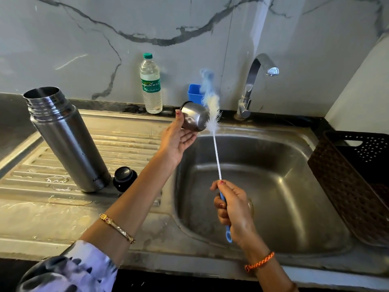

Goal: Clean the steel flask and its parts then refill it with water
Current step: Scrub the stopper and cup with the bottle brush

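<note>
The steel flask [67,140] stands open and uncapped on the ribbed draining board at the left. Its black stopper [124,178] lies beside the flask's base. My left hand [177,138] holds the small steel cup lid [194,116] above the sink's left rim, thumb on its edge. My right hand [233,209] grips the blue handle of a long bottle brush [212,114] over the basin. The brush's white and blue bristles are blurred and stand next to the cup lid.
The steel sink [263,186] lies under both hands, with a tap [252,85] at the back. A plastic water bottle [151,85] and a blue container [194,92] stand by the marble wall. A brown woven basket [353,182] sits at the right.
</note>
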